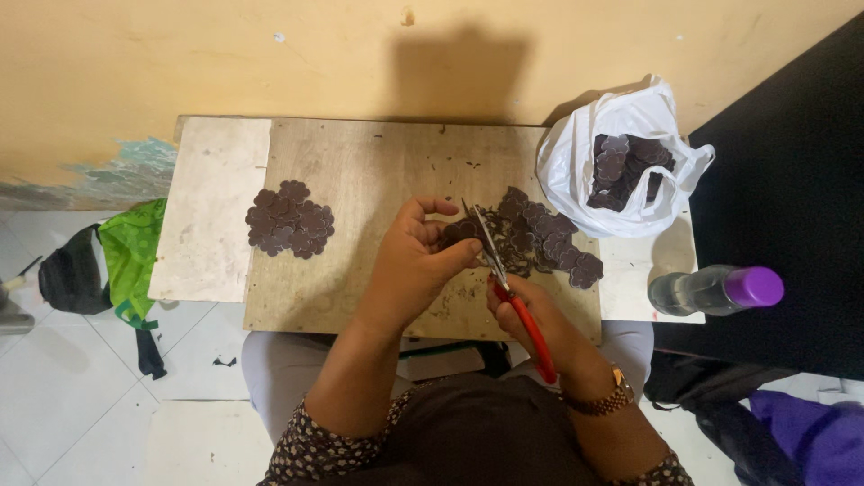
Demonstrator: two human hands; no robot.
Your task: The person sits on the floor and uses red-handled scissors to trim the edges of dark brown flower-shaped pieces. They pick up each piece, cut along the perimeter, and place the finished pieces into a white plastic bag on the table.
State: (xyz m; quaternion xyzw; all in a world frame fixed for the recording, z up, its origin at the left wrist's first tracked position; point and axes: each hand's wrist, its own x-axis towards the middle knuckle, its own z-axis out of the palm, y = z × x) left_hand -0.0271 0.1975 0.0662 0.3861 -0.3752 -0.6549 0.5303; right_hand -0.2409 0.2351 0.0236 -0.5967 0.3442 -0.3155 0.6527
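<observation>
Dark brown flower-shaped cutouts are lying in a loose heap [544, 238] on the right part of a wooden board [378, 171], which is resting across the person's lap against a yellow wall [270, 54]. The board is the largest thing in view, with a pale panel [211, 207] lying at its left end. At the board's far right corner a white plastic bag [576, 157] is sitting open, holding more of the same dark flower shapes. A second, tidier pile of cutouts [291, 219] is lying left of the board's centre, well apart from the heap. Off the board's left edge a green and black bag [108, 261] is lying on the white floor tiles; off its right edge a clear bottle with a purple cap [715, 290] is lying on its side. Over the board's near edge, the left hand [416, 265] is pinching one dark flower-shaped piece [461, 231] between thumb and fingertips, just beside the heap. The right hand [531, 319], wearing a wristwatch [601, 400], is closing around the red handles of a pair of scissors [504, 279], whose blades are standing slightly parted and touching the held piece.
</observation>
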